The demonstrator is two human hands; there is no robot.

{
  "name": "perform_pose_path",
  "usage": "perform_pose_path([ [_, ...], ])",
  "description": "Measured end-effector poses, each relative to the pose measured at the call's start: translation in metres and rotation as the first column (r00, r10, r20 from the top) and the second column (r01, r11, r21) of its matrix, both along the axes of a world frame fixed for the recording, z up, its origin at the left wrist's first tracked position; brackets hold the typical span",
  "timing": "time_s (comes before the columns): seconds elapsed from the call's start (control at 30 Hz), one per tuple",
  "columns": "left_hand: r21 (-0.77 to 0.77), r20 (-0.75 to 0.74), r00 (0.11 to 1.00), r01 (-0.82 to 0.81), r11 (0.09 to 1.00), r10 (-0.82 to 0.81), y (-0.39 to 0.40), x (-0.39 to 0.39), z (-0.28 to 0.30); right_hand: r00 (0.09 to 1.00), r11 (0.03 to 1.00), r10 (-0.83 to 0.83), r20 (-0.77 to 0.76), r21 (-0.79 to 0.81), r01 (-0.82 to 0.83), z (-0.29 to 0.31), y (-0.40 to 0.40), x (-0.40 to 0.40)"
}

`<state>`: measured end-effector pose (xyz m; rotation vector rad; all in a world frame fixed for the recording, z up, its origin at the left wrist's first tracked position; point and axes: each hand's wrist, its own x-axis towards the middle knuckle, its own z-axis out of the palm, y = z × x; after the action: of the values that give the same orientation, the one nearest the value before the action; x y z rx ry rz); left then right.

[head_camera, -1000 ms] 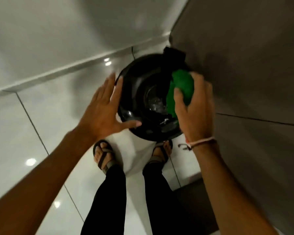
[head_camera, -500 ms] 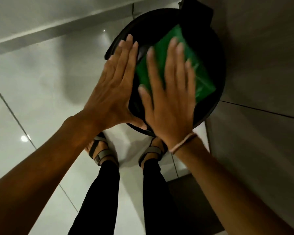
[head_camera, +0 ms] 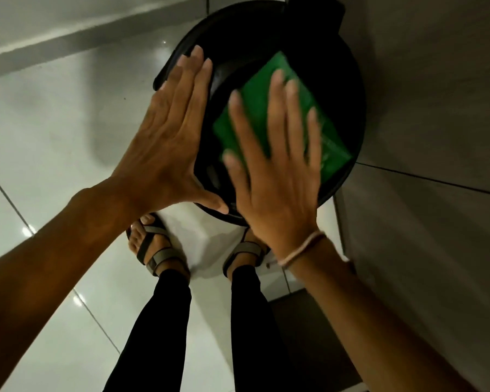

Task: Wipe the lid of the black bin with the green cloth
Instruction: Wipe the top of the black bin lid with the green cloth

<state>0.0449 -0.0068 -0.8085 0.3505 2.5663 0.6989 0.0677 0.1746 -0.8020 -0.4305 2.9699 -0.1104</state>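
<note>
The round black bin lid (head_camera: 266, 43) fills the top centre of the head view, with a hinge block at its far edge. A folded green cloth (head_camera: 255, 114) lies flat on the lid's right half. My right hand (head_camera: 277, 193) presses down on the cloth with fingers spread; it is blurred with motion. My left hand (head_camera: 164, 142) lies flat, fingers together, on the lid's left rim and holds nothing. The near part of the lid is hidden under both hands.
A grey panelled wall (head_camera: 422, 137) stands right beside the bin. Glossy white floor tiles (head_camera: 54, 137) spread to the left, with a skirting line at the top left. My sandalled feet (head_camera: 153, 250) stand just in front of the bin.
The bunched cloth in my right hand has been laid flat on the lid under an open palm and is sliding. My left hand moved onto the lid's left rim. The view has moved closer.
</note>
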Motion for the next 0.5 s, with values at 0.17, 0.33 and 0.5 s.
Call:
perform_pose_path([
  [0.17, 0.014, -0.001, 1.0, 0.018, 1.0, -0.018, 0.001, -0.001, 0.002, 0.984, 0.995, -0.037, 0.174, 0.093, 0.021, 0.024, 0.074, 0.027],
  [0.33, 0.019, -0.042, 0.999, -0.024, 1.0, 0.025, 0.004, 0.001, -0.008, 0.982, 0.982, -0.179, -0.064, 0.053, 0.183, 0.0, 0.018, -0.05],
  [0.5, 0.026, -0.028, 0.999, 0.025, 0.999, -0.024, 0.005, 0.0, -0.007, 0.99, 0.997, 0.059, 0.126, 0.047, -0.065, 0.017, 0.024, 0.032],
])
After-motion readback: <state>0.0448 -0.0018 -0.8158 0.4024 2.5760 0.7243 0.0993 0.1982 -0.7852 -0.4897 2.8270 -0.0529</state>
